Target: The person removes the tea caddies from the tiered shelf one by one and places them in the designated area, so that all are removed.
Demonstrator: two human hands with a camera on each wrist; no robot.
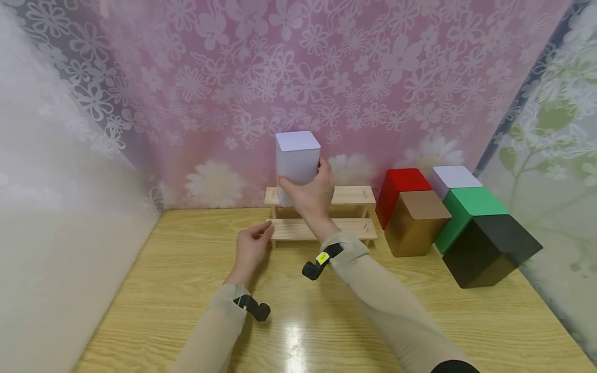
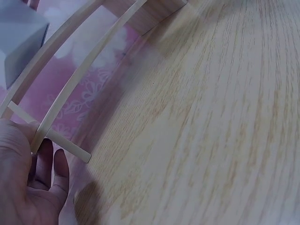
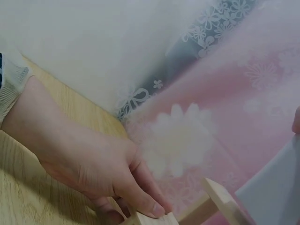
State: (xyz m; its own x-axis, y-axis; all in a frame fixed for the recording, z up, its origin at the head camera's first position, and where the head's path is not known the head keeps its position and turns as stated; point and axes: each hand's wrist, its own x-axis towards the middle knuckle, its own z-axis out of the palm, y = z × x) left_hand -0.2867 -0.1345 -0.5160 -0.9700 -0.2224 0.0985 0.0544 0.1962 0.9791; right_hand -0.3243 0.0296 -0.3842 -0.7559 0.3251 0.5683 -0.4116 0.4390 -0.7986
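Note:
A plain white box [image 1: 297,155] stands upright at the left part of a two-step wooden rack [image 1: 350,229]. My right hand [image 1: 316,194] grips its lower front, thumb on the left and fingers round the right side. Whether the box's base rests on the upper step [image 1: 350,195] or hovers just over it, I cannot tell. At the rack's left end, my left hand [image 1: 251,251] pinches the lower step. The left wrist view shows the thumb above that slat and fingers [image 2: 45,161] below it.
Right of the rack several boxes stand close together: red [image 1: 406,181], brown [image 1: 417,223], another white one [image 1: 456,177], green [image 1: 475,204] and black [image 1: 489,251]. A pink flowered curtain [image 1: 298,67] hangs behind the wooden table [image 1: 186,280]. A pale wall [image 1: 60,207] borders the left.

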